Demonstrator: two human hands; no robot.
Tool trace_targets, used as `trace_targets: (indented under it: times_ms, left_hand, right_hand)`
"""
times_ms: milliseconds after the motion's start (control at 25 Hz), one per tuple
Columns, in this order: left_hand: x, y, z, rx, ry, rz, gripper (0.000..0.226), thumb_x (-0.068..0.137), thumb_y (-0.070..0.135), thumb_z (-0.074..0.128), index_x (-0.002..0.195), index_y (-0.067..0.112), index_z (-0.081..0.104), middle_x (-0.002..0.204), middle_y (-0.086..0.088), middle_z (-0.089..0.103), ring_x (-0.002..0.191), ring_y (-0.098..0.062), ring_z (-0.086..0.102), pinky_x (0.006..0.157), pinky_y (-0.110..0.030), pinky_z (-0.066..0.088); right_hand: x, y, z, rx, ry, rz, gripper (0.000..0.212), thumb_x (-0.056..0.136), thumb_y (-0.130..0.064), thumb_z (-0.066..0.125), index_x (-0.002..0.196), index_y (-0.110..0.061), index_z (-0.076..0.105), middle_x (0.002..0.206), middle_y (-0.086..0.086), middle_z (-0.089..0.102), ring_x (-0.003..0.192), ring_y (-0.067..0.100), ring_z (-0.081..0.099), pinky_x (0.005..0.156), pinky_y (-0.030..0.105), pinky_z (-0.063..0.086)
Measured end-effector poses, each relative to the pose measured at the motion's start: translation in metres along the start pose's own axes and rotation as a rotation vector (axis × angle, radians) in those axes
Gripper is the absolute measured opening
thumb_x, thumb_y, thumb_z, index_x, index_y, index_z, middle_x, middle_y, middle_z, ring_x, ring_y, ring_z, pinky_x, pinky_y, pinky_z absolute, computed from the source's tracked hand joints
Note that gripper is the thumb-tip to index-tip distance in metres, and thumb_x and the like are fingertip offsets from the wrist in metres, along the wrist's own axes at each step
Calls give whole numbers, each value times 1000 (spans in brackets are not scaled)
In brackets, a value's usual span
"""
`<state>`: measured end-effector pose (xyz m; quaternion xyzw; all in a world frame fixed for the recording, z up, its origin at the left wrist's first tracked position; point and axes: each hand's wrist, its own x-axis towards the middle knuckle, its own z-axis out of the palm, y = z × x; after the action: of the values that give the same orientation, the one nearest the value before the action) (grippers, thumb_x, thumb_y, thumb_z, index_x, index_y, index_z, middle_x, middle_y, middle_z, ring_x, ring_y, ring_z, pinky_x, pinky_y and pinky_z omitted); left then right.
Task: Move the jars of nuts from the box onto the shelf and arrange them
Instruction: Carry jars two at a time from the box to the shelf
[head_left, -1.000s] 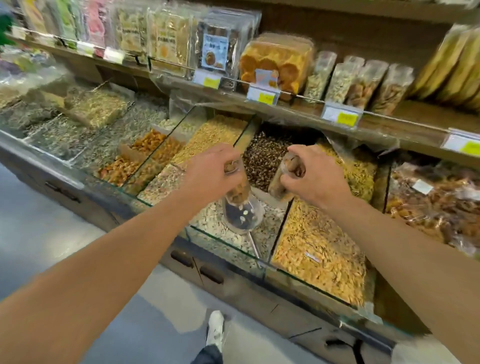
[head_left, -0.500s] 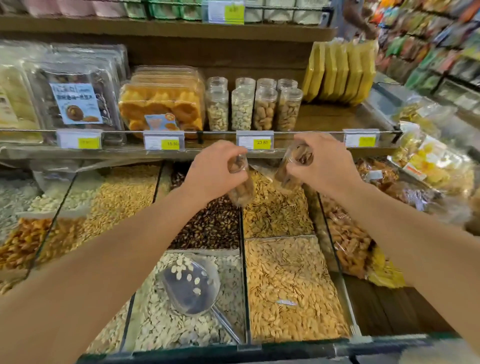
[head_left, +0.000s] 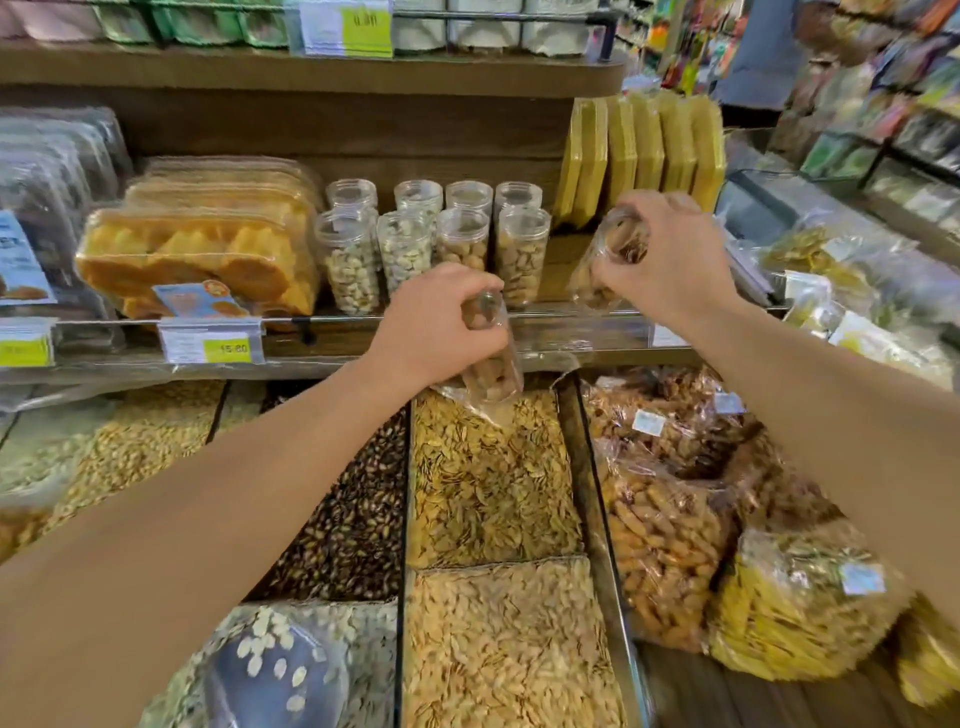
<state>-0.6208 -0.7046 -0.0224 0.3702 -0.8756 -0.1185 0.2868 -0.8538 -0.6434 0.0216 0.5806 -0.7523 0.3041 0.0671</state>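
My left hand (head_left: 436, 322) grips a clear plastic jar of nuts (head_left: 493, 364) by its top, tilted, just below the shelf's front rail. My right hand (head_left: 670, 254) holds a second clear jar of nuts (head_left: 602, 270), tilted, over the bare patch of the wooden shelf (head_left: 558, 260) to the right of the stocked jars. Several clear jars of nuts (head_left: 436, 244) stand upright on that shelf in two rows, between orange snack packs and yellow packs. The box is not in view.
Orange snack packs (head_left: 202, 249) lie left of the jars, and yellow packs (head_left: 644, 150) stand at their right. Price tags (head_left: 210, 340) hang on the rail. Below are open bins of seeds (head_left: 488, 478), a scoop (head_left: 275, 675) and bagged snacks (head_left: 670, 519).
Both hands rose toward the shelf with their jars. The right hand moved up and right to the gap beside the stocked jars. The view came closer to the shelf.
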Motion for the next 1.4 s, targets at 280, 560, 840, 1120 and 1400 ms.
trace_targets:
  times_ms: [280,560,840,1120,1400]
  left_hand:
    - [62,4,20,-12,-44,-26,57,66,49,63,121,31,63,114,10,62,100,-9,58,85,-30,47]
    - [89,-7,26,-64,-95,-14,48,66,46,66,112,33,67,100,14,63,91,-5,57,80,-25,49]
    - [101,-6,23,-102,-129,-29,47,67,44,63,113,32,68,101,13,65,92,-5,59,81,-31,52]
    - [138,34,15,-88,-10,108,48,68,44,64,114,31,66,105,10,62,95,-4,54,77,-18,38]
    - [185,47,78,256,-199,227,48,78,34,66,124,27,57,122,0,55,111,-20,54,89,-43,49]
  right_hand:
    - [93,31,51,36,-90,20,60,77,-25,71,133,-21,51,128,6,50,115,24,53,91,28,39]
    - [148,43,103,74,-180,78,63,80,-27,72,138,-22,48,130,7,46,115,26,52,95,34,41]
    - [154,53,106,172,-218,91,70,81,-24,72,144,-18,41,142,7,43,129,24,44,99,23,30]
    - [103,77,67,130,-199,78,66,83,-27,70,142,-17,42,144,6,41,131,21,41,106,26,30]
    - [58,108,46,-7,-194,108,69,83,-30,69,145,-16,40,148,5,37,130,26,43,104,34,36]
